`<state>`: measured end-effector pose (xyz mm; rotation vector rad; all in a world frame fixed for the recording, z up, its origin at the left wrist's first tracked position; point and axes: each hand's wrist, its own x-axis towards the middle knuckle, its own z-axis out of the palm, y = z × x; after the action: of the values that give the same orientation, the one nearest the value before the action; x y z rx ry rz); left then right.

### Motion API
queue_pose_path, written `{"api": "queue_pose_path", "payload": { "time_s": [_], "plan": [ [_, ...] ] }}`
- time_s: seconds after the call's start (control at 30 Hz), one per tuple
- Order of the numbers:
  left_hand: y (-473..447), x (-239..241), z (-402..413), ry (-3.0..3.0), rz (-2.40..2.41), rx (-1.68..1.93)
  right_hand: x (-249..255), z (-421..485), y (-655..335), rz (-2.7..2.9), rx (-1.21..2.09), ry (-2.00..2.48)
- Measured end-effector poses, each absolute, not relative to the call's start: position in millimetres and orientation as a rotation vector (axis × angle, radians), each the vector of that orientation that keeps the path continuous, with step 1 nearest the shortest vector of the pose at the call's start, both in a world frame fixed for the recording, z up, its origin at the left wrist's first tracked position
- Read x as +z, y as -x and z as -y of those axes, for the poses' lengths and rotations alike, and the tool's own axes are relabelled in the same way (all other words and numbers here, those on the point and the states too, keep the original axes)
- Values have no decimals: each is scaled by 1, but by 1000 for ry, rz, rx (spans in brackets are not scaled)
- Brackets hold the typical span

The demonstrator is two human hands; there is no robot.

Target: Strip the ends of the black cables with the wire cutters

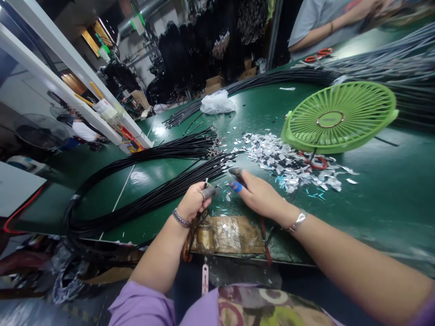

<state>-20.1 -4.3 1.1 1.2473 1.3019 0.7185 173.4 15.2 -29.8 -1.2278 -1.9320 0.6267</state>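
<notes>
My left hand (194,200) is closed with thumb and fingers pressed together, a grey cover on one fingertip. It grips a black cable whose pale stripped end (205,182) pokes up past the fingers; most of the cable is hidden. Just to the right, my right hand (260,194) has its thumb and forefinger apart, with blue tape on one digit and a dark cover on another. I see nothing held in it. Beyond both hands lies a bundle of black cables (176,183) with silvery ends, beside another bundle with bare wire ends (215,141).
Foil scraps (272,156) are heaped right of the cable ends. A green fan grille (360,113) leans over them, with red-handled scissors (317,162) partly beneath. A taped cardboard pad (238,231) sits at the table's front edge. Across the table is another person's arm (340,25).
</notes>
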Motion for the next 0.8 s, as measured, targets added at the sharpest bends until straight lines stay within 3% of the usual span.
{"api": "queue_pose_path", "payload": {
  "time_s": [0.2,0.8],
  "plan": [
    [16,0,6,-1311,-1410,759,-27,-1,-167,2276,197,1112],
    [19,-7,10,-2062,-1655,680,-22,-5,-163,2414,447,1268]
  ]
}}
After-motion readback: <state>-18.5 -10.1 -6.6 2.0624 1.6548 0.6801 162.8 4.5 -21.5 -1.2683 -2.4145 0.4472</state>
